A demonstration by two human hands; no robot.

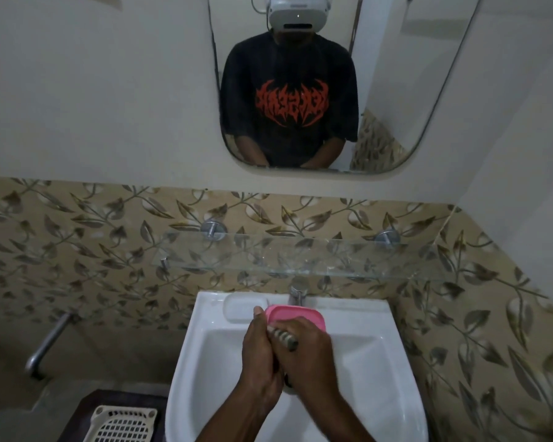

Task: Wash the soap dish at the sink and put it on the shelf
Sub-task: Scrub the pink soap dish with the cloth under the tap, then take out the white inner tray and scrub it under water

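Observation:
A pink soap dish point(296, 317) is held over the white sink point(374, 355), just below the tap point(298, 291). My left hand point(261, 352) grips its left edge, thumb up along the side. My right hand point(307, 355) is closed around a dark striped brush-like tool point(284, 338) that lies against the dish's near edge. The lower part of the dish is hidden behind both hands. A glass shelf point(300, 260) hangs on the tiled wall above the tap, with nothing on it.
A moulded soap recess point(241, 309) lies on the sink's back ledge at left. A mirror point(380, 90) hangs above the shelf. A metal pipe point(47, 344) juts from the wall at left, and a cream plastic basket point(122, 425) sits low left.

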